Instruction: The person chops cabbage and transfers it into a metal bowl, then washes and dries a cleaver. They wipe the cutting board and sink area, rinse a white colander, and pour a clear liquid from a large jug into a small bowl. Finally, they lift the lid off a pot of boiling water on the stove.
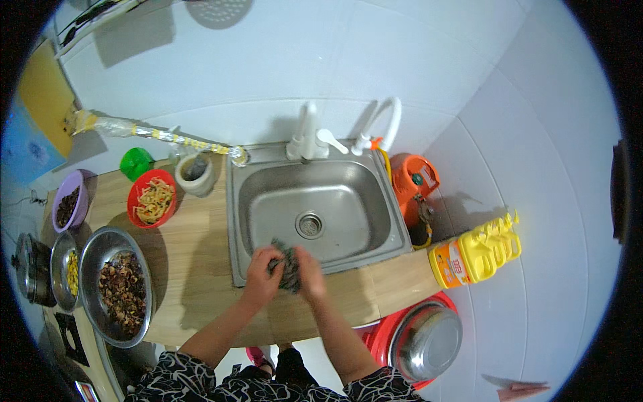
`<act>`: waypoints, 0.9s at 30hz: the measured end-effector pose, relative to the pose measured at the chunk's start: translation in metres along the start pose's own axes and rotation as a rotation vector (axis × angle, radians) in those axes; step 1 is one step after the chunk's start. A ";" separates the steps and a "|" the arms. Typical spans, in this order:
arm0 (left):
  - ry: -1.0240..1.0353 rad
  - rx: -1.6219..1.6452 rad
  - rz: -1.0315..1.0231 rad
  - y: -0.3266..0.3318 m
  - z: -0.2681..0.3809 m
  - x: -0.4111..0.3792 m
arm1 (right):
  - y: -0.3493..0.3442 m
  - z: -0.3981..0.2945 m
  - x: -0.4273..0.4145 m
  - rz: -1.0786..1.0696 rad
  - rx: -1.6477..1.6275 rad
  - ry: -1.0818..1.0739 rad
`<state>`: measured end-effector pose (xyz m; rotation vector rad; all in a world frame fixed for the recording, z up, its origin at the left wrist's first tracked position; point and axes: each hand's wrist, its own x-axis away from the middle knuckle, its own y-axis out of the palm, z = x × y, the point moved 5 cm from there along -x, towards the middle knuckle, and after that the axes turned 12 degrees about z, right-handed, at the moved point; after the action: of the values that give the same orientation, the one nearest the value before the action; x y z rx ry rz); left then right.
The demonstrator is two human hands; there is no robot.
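Over the near rim of the stainless steel sink (316, 201), my left hand (263, 276) and my right hand (309, 274) hold a dark, crumpled cloth (285, 266) between them. The fingers of both hands are curled on it, and the right hand is slightly blurred. Beyond the hands, the sink basin shows its round drain (309, 224), with no water standing in it that I can see. At the sink's back edge stands a white faucet (309, 135) with a lever handle, and a second white curved spout (394, 120) is to its right.
Left on the wooden counter (201, 281) are a steel bowl of dried pieces (123, 291), a red bowl of shredded food (153, 198), a purple bowl (75, 201) and a stone mortar (196, 176). To the right are an orange gas cylinder (409, 186) and yellow jugs (474, 256).
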<state>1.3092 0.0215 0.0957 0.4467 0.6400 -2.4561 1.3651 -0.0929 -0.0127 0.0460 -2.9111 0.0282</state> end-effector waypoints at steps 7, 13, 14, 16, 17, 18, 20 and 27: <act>-0.077 0.123 -0.152 0.013 -0.016 -0.072 | -0.017 -0.114 -0.072 -0.131 0.169 -0.192; -0.052 -0.051 -0.211 0.007 -0.060 -0.066 | -0.027 -0.138 -0.079 -0.110 0.079 -0.256; -0.024 -0.123 -0.227 0.006 -0.068 -0.062 | -0.026 -0.140 -0.080 -0.130 0.128 -0.294; -0.080 -0.088 -0.229 0.000 -0.073 -0.056 | -0.031 -0.135 -0.077 -0.161 0.227 -0.352; -0.107 -0.071 -0.228 -0.004 -0.076 -0.053 | -0.034 -0.132 -0.074 -0.184 0.284 -0.355; -0.121 -0.058 -0.255 -0.010 -0.078 -0.051 | -0.032 -0.131 -0.070 -0.216 0.341 -0.357; -0.150 -0.033 -0.304 -0.026 -0.082 -0.045 | -0.030 -0.129 -0.062 -0.263 0.456 -0.257; -0.290 0.114 -0.406 -0.131 -0.041 -0.010 | -0.003 -0.165 0.042 -0.640 0.602 -0.097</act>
<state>1.2468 0.1427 0.1108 -0.0066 0.5076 -2.8763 1.3624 -0.0933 0.1574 1.0789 -2.7186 0.7940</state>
